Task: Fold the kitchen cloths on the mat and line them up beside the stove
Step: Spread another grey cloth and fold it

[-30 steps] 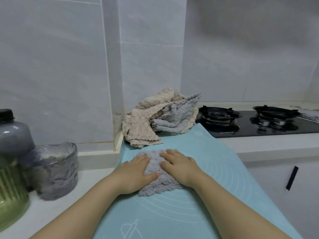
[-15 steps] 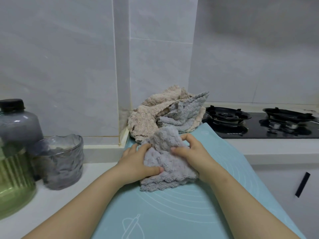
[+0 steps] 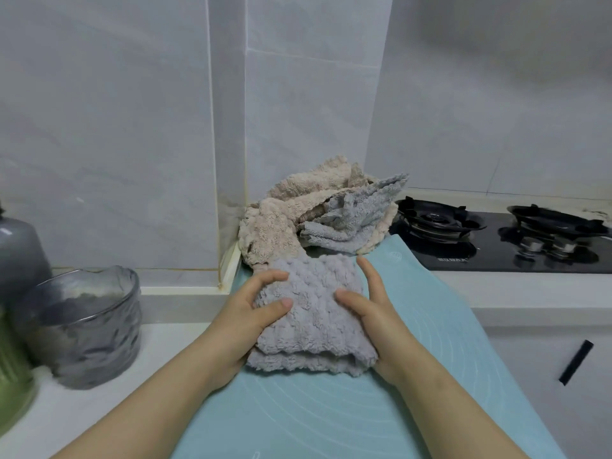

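left hand [image 3: 245, 323] and right hand [image 3: 381, 319] grip our folded grey cloth [image 3: 314, 326] on teal mat [image 3: 331, 419]; white bench [image 3: 82, 419], tiled wall [image 3: 132, 127], black stove [image 3: 490, 256] at right.

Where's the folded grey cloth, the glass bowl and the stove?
folded grey cloth [image 3: 314, 329]: head view, fluffy top middle.
glass bowl [image 3: 89, 336]: head view, front wall.
stove [image 3: 437, 220]: head view, left burner.

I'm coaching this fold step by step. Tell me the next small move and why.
Probably lift the grey cloth toward the stove: it looks folded, layers stacked at its near edge, and the left hand and right hand grip its sides on the mat.
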{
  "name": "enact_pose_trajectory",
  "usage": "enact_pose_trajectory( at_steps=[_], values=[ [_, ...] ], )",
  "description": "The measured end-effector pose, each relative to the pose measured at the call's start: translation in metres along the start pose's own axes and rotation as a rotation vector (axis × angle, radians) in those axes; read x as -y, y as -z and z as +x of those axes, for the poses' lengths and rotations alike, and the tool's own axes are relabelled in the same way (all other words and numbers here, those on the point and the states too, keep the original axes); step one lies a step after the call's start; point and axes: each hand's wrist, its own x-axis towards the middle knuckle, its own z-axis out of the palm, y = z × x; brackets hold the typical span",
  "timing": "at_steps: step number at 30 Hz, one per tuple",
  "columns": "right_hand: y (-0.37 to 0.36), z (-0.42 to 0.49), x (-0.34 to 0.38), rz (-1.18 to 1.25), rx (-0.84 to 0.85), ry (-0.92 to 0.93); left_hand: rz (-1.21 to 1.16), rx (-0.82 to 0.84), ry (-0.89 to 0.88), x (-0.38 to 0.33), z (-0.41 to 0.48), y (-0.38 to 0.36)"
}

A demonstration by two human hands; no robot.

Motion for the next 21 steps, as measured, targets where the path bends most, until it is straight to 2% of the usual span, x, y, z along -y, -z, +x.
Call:
enact_pose_trajectory(
  at_steps=[4,8,10,15,21],
  values=[
    [0.005,-0.007,0.000,0.028,-0.082,-0.059,0.089,-0.083,-0.025,-0.001,-0.009,-0.002],
    [-0.006,-0.021,0.006,-0.033,-0.139,-0.196,0.106,-0.137,0.048,-0.012,-0.018,-0.005],
    [-0.013,-0.033,0.011,-0.071,-0.155,-0.263,0.146,-0.100,0.108,-0.018,-0.021,-0.007],
    [-0.008,-0.079,0.028,0.100,-0.250,-0.379,0.162,0.013,0.262,-0.035,-0.038,-0.025],
    [0.046,-0.125,0.065,0.079,-0.446,-0.395,0.139,0.143,0.342,-0.048,-0.049,-0.108]
  ],
)
